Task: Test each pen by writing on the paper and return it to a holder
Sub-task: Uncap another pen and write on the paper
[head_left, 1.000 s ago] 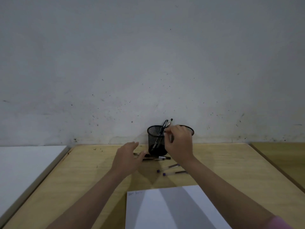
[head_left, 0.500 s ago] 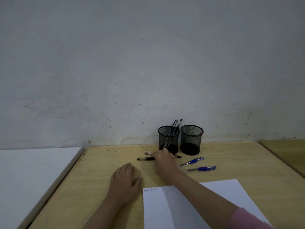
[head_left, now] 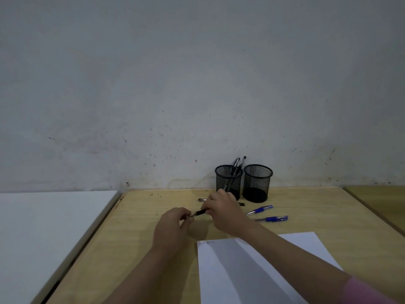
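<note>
Above the wooden desk my right hand grips a black pen by its barrel. My left hand pinches that pen's left end, apparently its cap. Two black mesh holders stand at the wall: the left holder has two or three dark pens in it, the right holder looks empty. Another black pen lies behind my right hand, partly hidden. Two blue pens lie to the right. A white sheet of paper with faint writing at its top left lies near me.
A white surface adjoins the desk on the left. Another wooden tabletop lies at the far right. A grey speckled wall rises right behind the holders.
My right hand left the left holder, dropped to the desk and picked up a black pen. My left hand lifted off the desk and took hold of the pen's left end.
</note>
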Tool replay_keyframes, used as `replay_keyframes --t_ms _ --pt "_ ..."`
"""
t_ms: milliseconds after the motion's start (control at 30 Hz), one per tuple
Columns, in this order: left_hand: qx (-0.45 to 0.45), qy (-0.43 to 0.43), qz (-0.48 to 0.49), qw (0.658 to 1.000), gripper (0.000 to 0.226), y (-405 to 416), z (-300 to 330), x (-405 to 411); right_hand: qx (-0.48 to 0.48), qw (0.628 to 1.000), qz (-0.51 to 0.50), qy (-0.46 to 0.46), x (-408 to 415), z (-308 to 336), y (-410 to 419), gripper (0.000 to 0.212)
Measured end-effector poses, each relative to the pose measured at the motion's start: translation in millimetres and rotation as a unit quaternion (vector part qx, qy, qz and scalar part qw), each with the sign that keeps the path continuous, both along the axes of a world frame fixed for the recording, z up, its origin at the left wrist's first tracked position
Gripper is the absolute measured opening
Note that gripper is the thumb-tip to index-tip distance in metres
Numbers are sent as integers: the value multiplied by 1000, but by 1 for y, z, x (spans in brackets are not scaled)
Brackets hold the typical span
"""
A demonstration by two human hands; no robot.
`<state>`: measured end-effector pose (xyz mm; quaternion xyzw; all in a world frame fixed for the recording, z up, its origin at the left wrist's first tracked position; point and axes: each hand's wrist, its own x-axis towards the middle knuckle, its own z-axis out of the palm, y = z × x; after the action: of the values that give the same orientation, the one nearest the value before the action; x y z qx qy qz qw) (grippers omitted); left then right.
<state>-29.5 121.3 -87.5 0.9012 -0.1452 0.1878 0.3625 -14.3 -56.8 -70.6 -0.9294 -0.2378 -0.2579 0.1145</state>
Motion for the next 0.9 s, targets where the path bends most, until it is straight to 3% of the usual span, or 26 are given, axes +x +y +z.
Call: replay_keyframes --t_ms 100,167,267,333,400,467,633,700,800,900 --pt "-50 -11 -4 999 9 -7 11 -9 74 988 -22 -137 -18 5 -5 8" --pt "-87 -25 -3 996 7 -11 17 -14 197 967 -32 -161 -35 5 -2 11" --pt "-146 -33 -28 988 3 -17 25 -25 471 879 -71 -20 -66 11 11 18" --pt "-159 -42 -50 985 5 -23 30 -35 579 803 -78 120 -77 17 21 18" --pt "-154 -46 -68 985 7 -28 35 -42 620 761 -70 178 -81 24 26 9" --pt "-148 -50 -74 985 7 -28 38 -46 641 744 -75 172 -83 32 27 13" --pt "-104 -60 -95 988 8 -23 48 -44 624 762 -89 147 -97 35 37 11" --pt "-92 -49 -54 993 10 -6 46 -38 643 753 -105 91 -102 43 29 9" --pt "-61 -19 87 994 7 50 30 -29 663 741 -97 -29 -107 68 -10 15" --pt "-31 14 112 993 7 78 21 -29 668 740 -76 -31 -112 79 -30 18"
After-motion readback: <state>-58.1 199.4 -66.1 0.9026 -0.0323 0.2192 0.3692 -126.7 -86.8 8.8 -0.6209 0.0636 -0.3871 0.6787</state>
